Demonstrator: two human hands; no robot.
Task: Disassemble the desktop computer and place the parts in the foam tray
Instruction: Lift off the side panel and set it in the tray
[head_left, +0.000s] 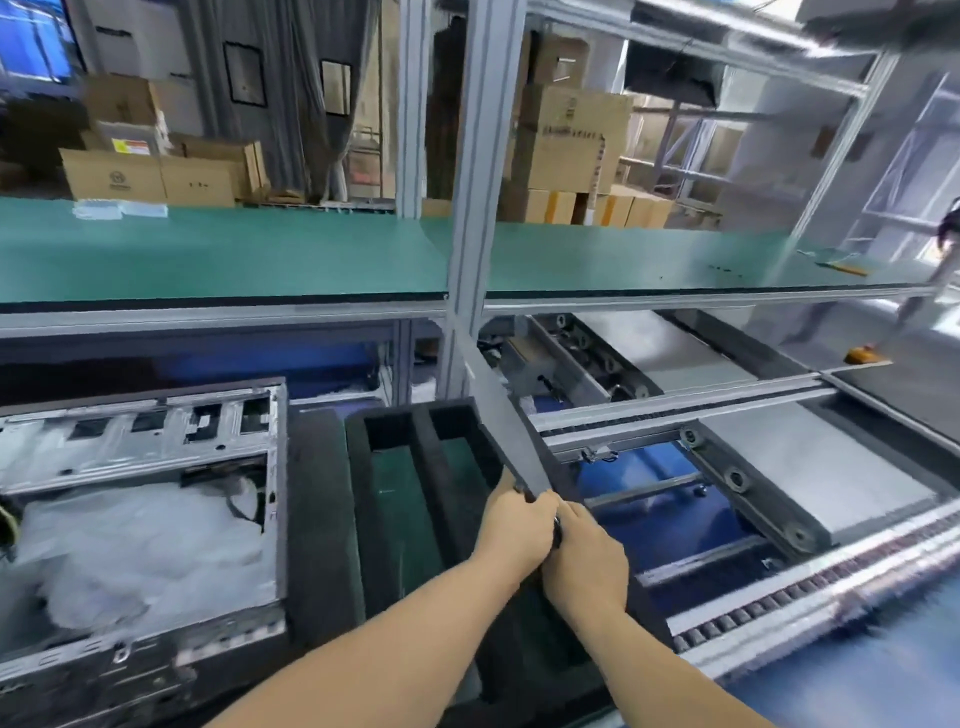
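The open desktop computer case (140, 499) lies on its side at the lower left, its metal frame exposed and a white glare over its inside. To its right sits the black foam tray (431, 467) with long empty slots. Both hands hold a thin dark side panel (498, 415) edge-on above the tray's right side, its far end tilted up and away. My left hand (511, 530) grips the panel's near end. Just right of it, touching, my right hand (584, 558) grips the same end.
A conveyor line with roller rails (810, 587) and an open blue gap (670, 499) runs along the right. A vertical aluminium post (472, 208) rises behind the tray, holding a green shelf (208, 254). Cardboard boxes (571, 135) are stacked behind.
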